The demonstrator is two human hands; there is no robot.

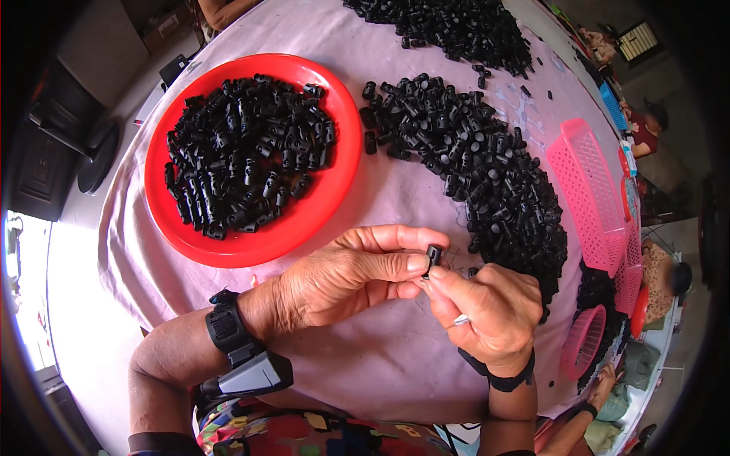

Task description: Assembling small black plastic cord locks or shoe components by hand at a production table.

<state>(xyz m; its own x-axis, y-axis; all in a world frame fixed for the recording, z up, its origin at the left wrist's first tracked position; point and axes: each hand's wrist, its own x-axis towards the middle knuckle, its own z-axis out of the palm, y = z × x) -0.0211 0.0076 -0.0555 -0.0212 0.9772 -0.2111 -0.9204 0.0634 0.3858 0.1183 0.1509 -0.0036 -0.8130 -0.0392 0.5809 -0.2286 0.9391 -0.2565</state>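
Dozens of black pieces (251, 152) lie heaped in the round red tray (342, 186) at the left, which rests on the cloth-covered table (414, 201). Below and right of it, the left grip (353, 270) is closed, thumb against finger, on one small black piece (433, 254), raised between the two hands near the middle of the view. Just beside it, the right grip (490, 308) is closed on a slim pale thing (461, 320); only a short end shows, so its kind is unclear. The right fingertips meet at the piece's lower end, so the step in hand looks like close work on that single piece. The next move seems to call for a steady left pinch and small, well-aligned pressure from the right; whether anything is going into the piece is hidden by the fingers. Beyond the right hand spreads a loose heap (502, 190) of similar black parts, with a second heap (456, 30) farther off. At the far right stand a pink basket (585, 182) and, lower down, a co-worker's hand (604, 384).
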